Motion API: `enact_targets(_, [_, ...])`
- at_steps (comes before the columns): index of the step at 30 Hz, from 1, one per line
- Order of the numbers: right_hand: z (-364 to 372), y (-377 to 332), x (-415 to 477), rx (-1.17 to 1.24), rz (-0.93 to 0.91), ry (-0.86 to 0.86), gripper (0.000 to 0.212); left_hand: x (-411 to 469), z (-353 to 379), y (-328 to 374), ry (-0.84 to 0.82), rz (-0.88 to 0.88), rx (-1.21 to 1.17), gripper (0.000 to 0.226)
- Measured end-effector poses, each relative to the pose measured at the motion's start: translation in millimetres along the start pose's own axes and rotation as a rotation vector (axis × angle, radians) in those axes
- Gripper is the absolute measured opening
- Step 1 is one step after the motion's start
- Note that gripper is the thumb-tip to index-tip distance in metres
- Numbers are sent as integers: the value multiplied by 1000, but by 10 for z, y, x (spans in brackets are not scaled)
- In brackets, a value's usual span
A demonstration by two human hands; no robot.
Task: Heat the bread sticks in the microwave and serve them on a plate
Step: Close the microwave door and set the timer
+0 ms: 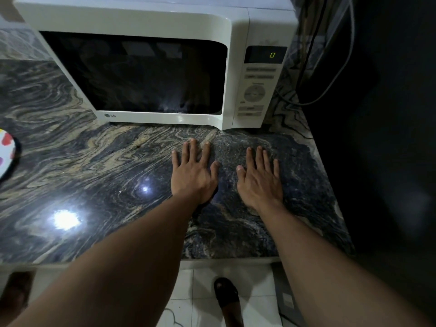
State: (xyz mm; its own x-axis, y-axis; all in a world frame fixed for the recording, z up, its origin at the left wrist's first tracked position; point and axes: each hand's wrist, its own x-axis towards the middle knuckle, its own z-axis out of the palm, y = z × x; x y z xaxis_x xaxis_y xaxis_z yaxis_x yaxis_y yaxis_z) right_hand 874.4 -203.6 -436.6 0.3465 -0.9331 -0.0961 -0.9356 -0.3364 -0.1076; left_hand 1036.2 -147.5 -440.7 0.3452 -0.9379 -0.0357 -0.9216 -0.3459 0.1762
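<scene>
A white microwave (pixel 165 22) stands at the back of the dark marbled counter (pixel 82 166) with its dark glass door shut; its display (pixel 272 55) shows 0. My left hand (pixel 192 173) and my right hand (pixel 259 178) lie flat, palms down, on the counter in front of the microwave, fingers spread, holding nothing. At the far left edge, part of a white plate (pixel 6 154) with coloured spots shows on the counter. No bread sticks are in view; the inside of the microwave is too dark to see.
The microwave's control panel (pixel 254 93) is on its right side. Cables (pixel 330 67) hang behind it at the right, beside a dark area. The counter's front edge runs below my forearms, and a foot in a dark sandal (pixel 227 296) rests on the white tiled floor.
</scene>
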Motion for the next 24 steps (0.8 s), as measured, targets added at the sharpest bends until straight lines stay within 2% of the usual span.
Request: enact_targets(24, [-17,-12,-23,35,-1,3,63,-21,4,-16,-19,21,1,64])
